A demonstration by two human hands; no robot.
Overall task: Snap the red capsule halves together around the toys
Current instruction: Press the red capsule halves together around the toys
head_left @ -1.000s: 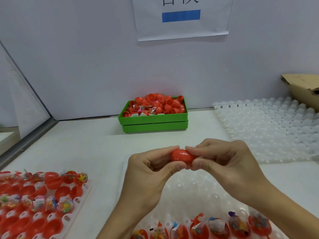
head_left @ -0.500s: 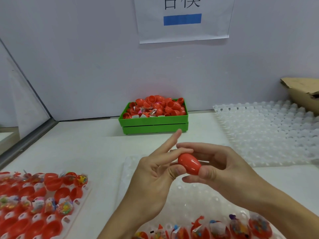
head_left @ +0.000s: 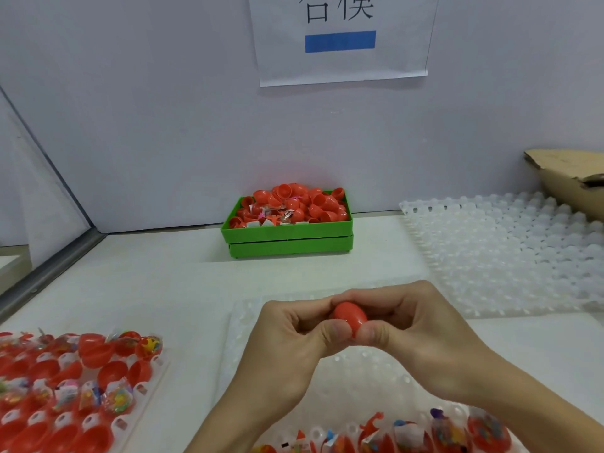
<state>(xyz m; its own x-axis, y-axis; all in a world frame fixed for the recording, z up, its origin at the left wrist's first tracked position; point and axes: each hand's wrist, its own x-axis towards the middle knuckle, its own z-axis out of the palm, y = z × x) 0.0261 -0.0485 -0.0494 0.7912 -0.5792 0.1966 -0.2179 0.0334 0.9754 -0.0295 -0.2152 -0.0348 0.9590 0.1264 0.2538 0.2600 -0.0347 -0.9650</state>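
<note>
A glossy red egg-shaped plastic capsule (head_left: 350, 316) sits low in the middle of the view, held above a clear dimpled plastic tray (head_left: 366, 371) that lies on the white tabletop (head_left: 183, 289). The left hand (head_left: 287, 341) has its grip pinched on the capsule's left end, thumb below and fingers curled over the top; the right hand (head_left: 415, 325) pinches the right end the same way, and the two thumbs meet just under the capsule. No seam between the halves can be made out.

At 6 o'clock from the capsule, along the tray's near edge, stands a row of red capsule halves holding wrapped toys (head_left: 434, 433). At 8 o'clock a second tray of open red halves and toy packets (head_left: 75, 384) lies on the tabletop. At 12 o'clock, against the wall, is a green plastic bin heaped with loose red halves (head_left: 287, 237). At 2 o'clock lies an empty-celled clear tray (head_left: 510, 253), with a brown cardboard box (head_left: 568, 174) beyond it.
</note>
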